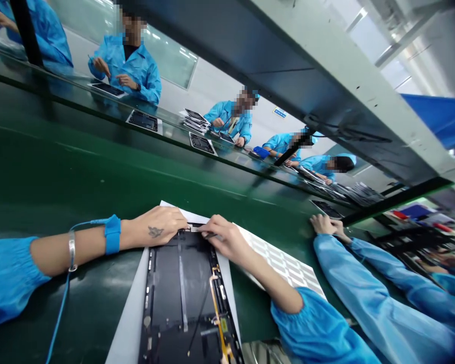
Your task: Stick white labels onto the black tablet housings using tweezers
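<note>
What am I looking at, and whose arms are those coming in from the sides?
This picture comes from a camera worn on a person's head, looking down at their own bare hands. On the shiny green workbench lies a flat black device casing with a thin gold strip inside, resting on white paper. The left hand, with a blue wrist strap, touches the casing's top edge. The right hand seems to hold a thin dark tool. The blue-sleeved hand further right belongs to a co-worker.
</note>
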Motion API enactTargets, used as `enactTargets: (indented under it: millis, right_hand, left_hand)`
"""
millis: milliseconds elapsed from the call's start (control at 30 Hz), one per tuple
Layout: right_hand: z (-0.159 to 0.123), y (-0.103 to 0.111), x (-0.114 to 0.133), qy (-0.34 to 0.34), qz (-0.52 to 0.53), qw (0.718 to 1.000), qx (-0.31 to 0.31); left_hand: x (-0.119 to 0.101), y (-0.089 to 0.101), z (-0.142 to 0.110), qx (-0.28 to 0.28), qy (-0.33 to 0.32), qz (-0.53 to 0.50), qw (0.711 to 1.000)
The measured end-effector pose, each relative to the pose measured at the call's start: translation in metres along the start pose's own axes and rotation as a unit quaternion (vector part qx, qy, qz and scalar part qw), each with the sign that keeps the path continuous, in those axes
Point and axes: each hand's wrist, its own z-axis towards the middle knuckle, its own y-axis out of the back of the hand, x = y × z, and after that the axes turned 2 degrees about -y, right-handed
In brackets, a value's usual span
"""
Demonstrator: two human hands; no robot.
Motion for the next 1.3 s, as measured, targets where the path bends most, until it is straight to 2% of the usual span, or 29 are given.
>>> enactTargets:
  millis: [133, 200, 367, 467, 633, 767, 967, 1200, 1300]
  right_hand:
    - [-0.010, -0.002, -0.001, 0.033, 0.014, 0.999, 0.030]
    - [-0.012, 0.002, -0.005, 0.009, 0.013, 0.999, 0.031]
    - [-0.009, -0.003, -0.007, -0.063, 0.086, 0.993, -0.047]
    - [-0.001, -0.011, -0.001, -0.078, 0.106, 0.990, -0.042]
    - [0.013, -0.021, 0.006, -0.120, 0.066, 0.990, -0.022]
    - [0.017, -0.022, 0.009, -0.090, 0.088, 0.992, -0.020]
    - [0.009, -0.016, 0.005, -0.071, 0.134, 0.986, -0.068]
    - [0.004, -0.018, 0.000, -0.039, 0.047, 0.998, -0.009]
    - [0.003, -0.016, -0.006, -0.044, 0.040, 0.997, -0.046]
  left_hand:
    - [-0.001, 0.002, 0.000, -0.005, -0.003, 0.005, 1.000]
    - [-0.001, 0.002, 0.000, -0.004, -0.007, 0.010, 1.000]
    - [0.000, 0.002, 0.000, -0.008, -0.004, 0.006, 1.000]
    - [-0.001, 0.000, 0.000, -0.009, 0.002, 0.002, 1.000]
    - [0.000, -0.001, -0.001, -0.014, 0.004, -0.008, 1.000]
    - [0.003, -0.004, -0.002, -0.029, -0.004, -0.031, 0.999]
    - [0.009, -0.006, -0.003, -0.044, -0.003, -0.064, 0.997]
    - [0.007, 0.000, -0.002, -0.013, 0.023, -0.113, 0.993]
    - [0.004, 0.003, -0.002, -0.011, 0.055, -0.123, 0.991]
